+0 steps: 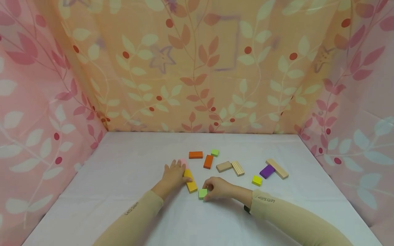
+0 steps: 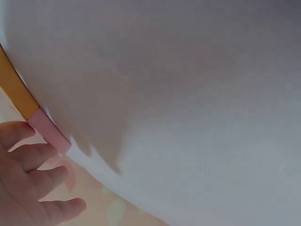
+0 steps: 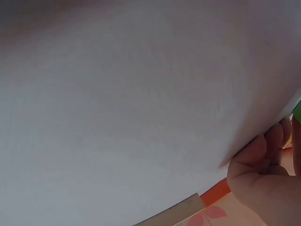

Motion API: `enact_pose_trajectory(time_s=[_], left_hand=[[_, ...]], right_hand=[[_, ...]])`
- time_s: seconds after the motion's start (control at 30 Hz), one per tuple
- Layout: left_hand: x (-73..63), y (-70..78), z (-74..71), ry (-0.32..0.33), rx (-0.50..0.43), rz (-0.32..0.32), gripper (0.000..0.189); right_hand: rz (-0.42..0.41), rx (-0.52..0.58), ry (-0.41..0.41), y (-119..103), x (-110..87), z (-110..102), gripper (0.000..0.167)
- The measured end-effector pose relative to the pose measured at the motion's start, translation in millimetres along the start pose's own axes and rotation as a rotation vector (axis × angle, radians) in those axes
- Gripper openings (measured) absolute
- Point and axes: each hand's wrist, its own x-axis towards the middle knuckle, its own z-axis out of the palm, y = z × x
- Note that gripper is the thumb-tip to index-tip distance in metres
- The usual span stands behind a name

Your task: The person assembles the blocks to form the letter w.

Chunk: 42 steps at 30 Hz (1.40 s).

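Observation:
In the head view my left hand (image 1: 175, 175) rests over a line of two blocks, a long yellow-orange block (image 1: 191, 184) and a pink block (image 1: 183, 162) joined end to end. The thumb lies across the yellow-orange block. Seen from the left wrist, the fingers (image 2: 35, 157) are spread and fairly straight beside the pink block (image 2: 49, 132). My right hand (image 1: 220, 188) pinches a light green block (image 1: 202, 194) between thumb and fingertips, just right of the yellow-orange block's near end. Only a sliver of that green block (image 3: 297, 112) shows in the right wrist view.
Beyond the hands lie two red-orange blocks (image 1: 195, 155) and another light green block (image 1: 214, 152). Right of them are a plain wooden block (image 1: 223, 166) and a ridged one (image 1: 237, 168). A purple block (image 1: 267, 171), a long wooden plank (image 1: 277, 168) and a yellow block (image 1: 257, 180) sit farther right.

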Motion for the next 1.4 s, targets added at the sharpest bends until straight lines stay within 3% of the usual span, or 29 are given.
enact_pose_trajectory(time_s=[0.53, 0.8, 0.93, 1.17, 1.27, 1.4], left_hand=[[5.2, -4.2, -1.6, 0.001, 0.014, 0.001, 0.080], [3.6, -3.7, -2.3, 0.000, 0.015, -0.001, 0.080], [2.1, -2.4, -2.4, -0.001, 0.000, 0.005, 0.079], [3.1, -3.9, -1.8, 0.001, 0.007, -0.003, 0.080], [3.2, -4.3, -2.2, 0.001, 0.009, 0.000, 0.080], [3.5, -3.4, -2.5, -0.004, -0.006, 0.005, 0.080]], right_hand=[[0.013, -0.013, -0.013, -2.4, 4.8, -0.1, 0.029], [0.063, 0.028, -0.032, 0.6, 9.3, -13.0, 0.035], [0.089, 0.039, 0.068, 5.6, 13.8, -25.2, 0.030], [0.206, -0.091, 0.318, 15.4, 37.6, -44.5, 0.037], [0.251, -0.145, 0.352, 21.7, 47.0, -49.2, 0.047], [0.281, -0.226, 0.322, 28.7, 54.1, -52.8, 0.058]])
